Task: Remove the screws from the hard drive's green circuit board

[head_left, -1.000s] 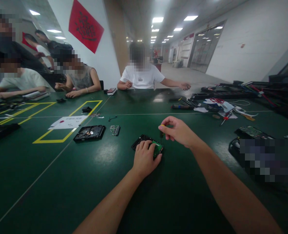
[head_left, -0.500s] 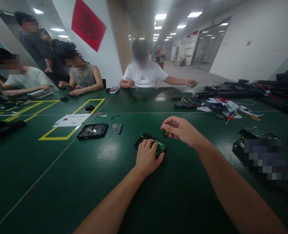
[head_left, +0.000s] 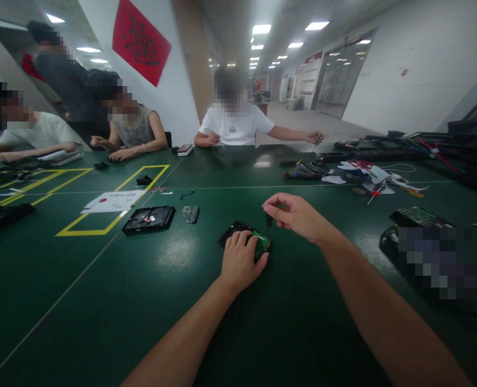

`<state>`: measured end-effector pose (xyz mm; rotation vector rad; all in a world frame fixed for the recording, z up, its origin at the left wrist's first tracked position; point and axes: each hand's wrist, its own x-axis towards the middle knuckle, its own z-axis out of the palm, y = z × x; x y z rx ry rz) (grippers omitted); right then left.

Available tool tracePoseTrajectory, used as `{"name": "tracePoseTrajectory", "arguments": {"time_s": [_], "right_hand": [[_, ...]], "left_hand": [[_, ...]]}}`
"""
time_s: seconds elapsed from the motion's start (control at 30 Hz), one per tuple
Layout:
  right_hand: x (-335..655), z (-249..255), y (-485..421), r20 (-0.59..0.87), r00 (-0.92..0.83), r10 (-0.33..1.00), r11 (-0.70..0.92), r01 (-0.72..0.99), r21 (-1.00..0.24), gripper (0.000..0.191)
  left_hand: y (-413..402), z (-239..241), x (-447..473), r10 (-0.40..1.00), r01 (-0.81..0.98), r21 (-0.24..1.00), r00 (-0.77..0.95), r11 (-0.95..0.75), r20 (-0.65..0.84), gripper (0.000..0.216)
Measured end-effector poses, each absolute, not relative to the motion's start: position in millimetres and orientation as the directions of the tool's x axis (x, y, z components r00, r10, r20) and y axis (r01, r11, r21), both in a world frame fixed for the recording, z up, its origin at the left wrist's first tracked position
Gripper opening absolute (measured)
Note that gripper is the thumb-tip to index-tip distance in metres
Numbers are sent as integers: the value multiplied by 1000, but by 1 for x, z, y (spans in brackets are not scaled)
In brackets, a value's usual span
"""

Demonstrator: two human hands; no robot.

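A black hard drive (head_left: pixel 233 233) with a green circuit board (head_left: pixel 261 244) on top lies on the green table (head_left: pixel 101 301). My left hand (head_left: pixel 240 262) rests flat over it, fingers spread, pressing it down. My right hand (head_left: pixel 297 215) is closed in a pinch on a small screwdriver (head_left: pixel 268 220), held upright with its tip at the far right corner of the drive.
Another opened black drive (head_left: pixel 148 219) and a small circuit board (head_left: pixel 190 214) lie to the left by a yellow taped rectangle with a white sheet (head_left: pixel 113 201). Tools and cables (head_left: pixel 363 172) crowd the right side. Several people sit at the far side and left.
My right hand has turned the screwdriver slightly between its fingers, so the yellow part of its handle no longer shows. My left hand stays on the drive. A person standing at the far left has shifted.
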<state>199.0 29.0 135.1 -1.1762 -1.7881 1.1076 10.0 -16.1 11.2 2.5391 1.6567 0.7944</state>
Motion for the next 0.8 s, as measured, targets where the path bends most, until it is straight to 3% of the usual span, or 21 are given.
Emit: {"name": "tracePoseTrajectory", "arguments": {"time_s": [0.13, 0.37, 0.6, 0.8], "right_hand": [[197, 133, 30, 94, -253, 963, 173, 313, -934, 32], [198, 134, 31, 85, -387, 918, 183, 222, -958, 18], [201, 135, 32, 113, -388, 915, 236, 286, -929, 24], [201, 137, 31, 73, -344, 936, 178, 284, -942, 24]], "left_hand": [[-15, 11, 10, 863, 854, 285, 305, -435, 403, 39], [-15, 9, 10, 859, 854, 279, 309, -439, 407, 38], [-15, 10, 9, 860, 854, 278, 312, -440, 403, 40], [-16, 11, 10, 864, 862, 270, 304, -429, 402, 39]]}}
